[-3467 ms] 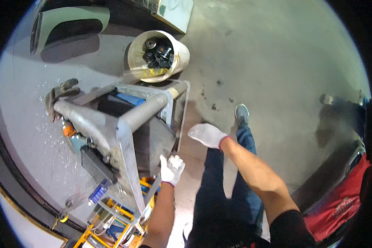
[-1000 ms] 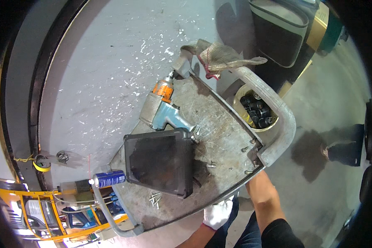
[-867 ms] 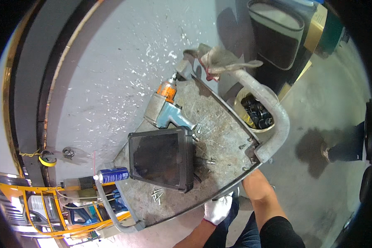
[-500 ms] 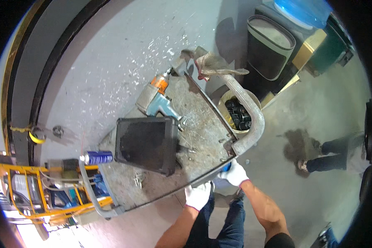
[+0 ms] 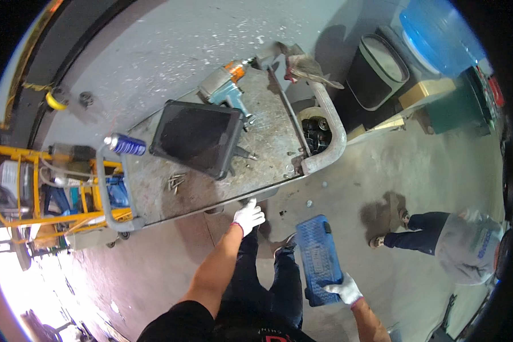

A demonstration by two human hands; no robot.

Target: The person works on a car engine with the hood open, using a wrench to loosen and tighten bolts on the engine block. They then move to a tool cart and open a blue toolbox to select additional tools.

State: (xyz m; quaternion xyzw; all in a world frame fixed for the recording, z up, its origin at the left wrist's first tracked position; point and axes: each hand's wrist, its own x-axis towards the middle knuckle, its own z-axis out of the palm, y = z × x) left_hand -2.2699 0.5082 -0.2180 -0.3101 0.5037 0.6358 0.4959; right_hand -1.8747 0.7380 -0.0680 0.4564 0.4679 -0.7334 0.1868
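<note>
My right hand (image 5: 346, 289), in a white glove, grips the near end of a flat blue plastic case (image 5: 318, 251). The case is held out over the floor to the right of my legs, its long side running away from me. My left hand (image 5: 248, 217), also gloved, holds nothing; its fingers are loosely bent and partly apart just off the front edge of a worn metal cart (image 5: 205, 192). On the cart top lie a black case (image 5: 196, 137), a blue-grey and orange impact wrench (image 5: 225, 88), a blue spray can (image 5: 125, 144) and several small metal pieces (image 5: 175, 182).
A thick handle (image 5: 334, 122) with a rag (image 5: 308, 68) rounds the cart's right end, by a bucket (image 5: 318, 130) of dark parts. A yellow frame rack (image 5: 45, 216) stands left. Another person (image 5: 467, 245) is at the right. Behind are a bin (image 5: 376, 74) and water bottle (image 5: 439, 34).
My right hand has pulled the blue case, barely visible before at the cart's edge, out to the right and nearer. My left hand has come off the cart's edge. The view has shifted.
</note>
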